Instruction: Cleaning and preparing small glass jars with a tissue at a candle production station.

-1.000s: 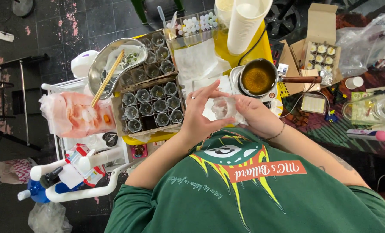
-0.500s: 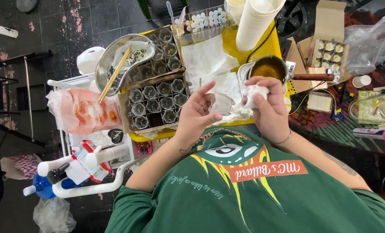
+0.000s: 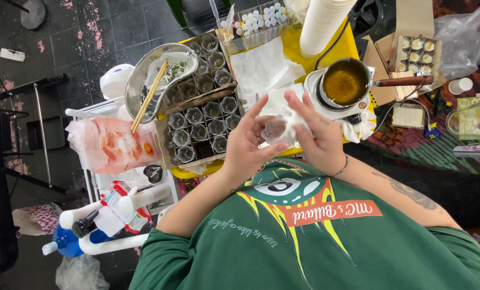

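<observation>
Yellow table (image 3: 347, 45), pan (image 3: 345, 83) of amber liquid

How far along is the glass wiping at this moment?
Done: cannot tell which glasses in the divided box have been wiped. In hand: the left hand holds a small clear glass while the right hand presses a white cloth into it. Left: the glass is not back in the box.

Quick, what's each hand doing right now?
Left hand: holding a small clear glass.
Right hand: pressing a white tissue against that glass.
</observation>
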